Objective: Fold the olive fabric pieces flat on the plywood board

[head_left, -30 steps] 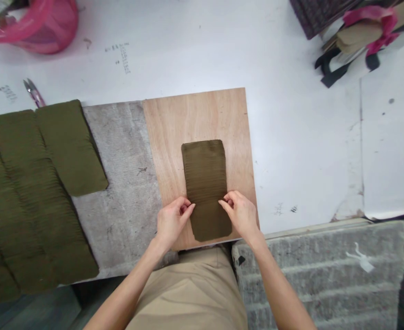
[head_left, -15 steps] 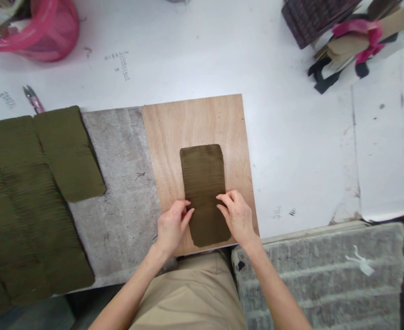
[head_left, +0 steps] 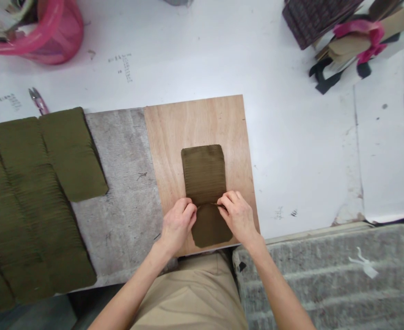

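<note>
A fanned stack of olive-green fabric pieces [head_left: 204, 176] lies on a plywood board [head_left: 195, 123] in front of me. My left hand [head_left: 176, 224] pinches the stack's left edge with curled fingers. On the right edge my right hand [head_left: 236, 215] pinches too. Between my fingertips the top piece is lifted a little, so a seam line shows across the stack, with the rounded lower piece [head_left: 211, 229] lying flat beneath.
Long overlapping rows of olive fabric pieces [head_left: 33, 197] lie on grey felt [head_left: 122, 183] at the left. Small snips [head_left: 38, 101] and a pink basket [head_left: 40, 27] are at the back left. Mixed materials [head_left: 342, 32] sit back right. A grey felt pad [head_left: 322, 270] is at the near right.
Both hands have moved inward on the stack and closed into pinches. The top piece's near end has come up, which exposes the piece below.
</note>
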`<act>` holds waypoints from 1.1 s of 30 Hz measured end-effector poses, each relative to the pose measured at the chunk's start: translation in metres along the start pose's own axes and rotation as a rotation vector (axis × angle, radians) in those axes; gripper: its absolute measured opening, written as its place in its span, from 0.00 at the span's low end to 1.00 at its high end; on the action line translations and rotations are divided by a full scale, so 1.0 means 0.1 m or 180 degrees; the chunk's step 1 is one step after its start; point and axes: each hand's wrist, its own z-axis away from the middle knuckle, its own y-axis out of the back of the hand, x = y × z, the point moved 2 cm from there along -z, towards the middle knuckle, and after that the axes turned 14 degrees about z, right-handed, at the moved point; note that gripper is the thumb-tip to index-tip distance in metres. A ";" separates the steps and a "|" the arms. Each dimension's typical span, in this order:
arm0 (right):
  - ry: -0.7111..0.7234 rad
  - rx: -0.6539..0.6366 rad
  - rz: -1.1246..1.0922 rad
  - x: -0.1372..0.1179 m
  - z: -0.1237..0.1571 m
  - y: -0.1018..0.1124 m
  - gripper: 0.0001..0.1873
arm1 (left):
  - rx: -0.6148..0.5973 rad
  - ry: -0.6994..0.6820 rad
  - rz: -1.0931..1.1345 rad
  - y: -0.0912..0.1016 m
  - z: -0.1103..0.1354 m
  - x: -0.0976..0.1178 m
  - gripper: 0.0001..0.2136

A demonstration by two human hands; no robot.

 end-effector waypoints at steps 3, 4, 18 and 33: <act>0.0017 0.0009 -0.0030 -0.02 -0.01 0.00 0.08 | -0.0001 -0.0139 0.0377 -0.04 0.02 -0.03 0.04; -0.0024 -0.0001 -0.0066 -0.02 -0.01 -0.01 0.09 | 0.0010 -0.0097 0.0495 -0.05 0.03 -0.05 0.04; -0.0787 -0.0591 0.0431 0.00 0.16 -0.02 0.15 | 0.0308 0.0844 0.1396 0.03 0.06 -0.12 0.07; -0.0939 -0.0815 0.0443 0.02 0.14 -0.08 0.15 | 0.0753 0.1132 0.1610 -0.03 0.03 -0.13 0.09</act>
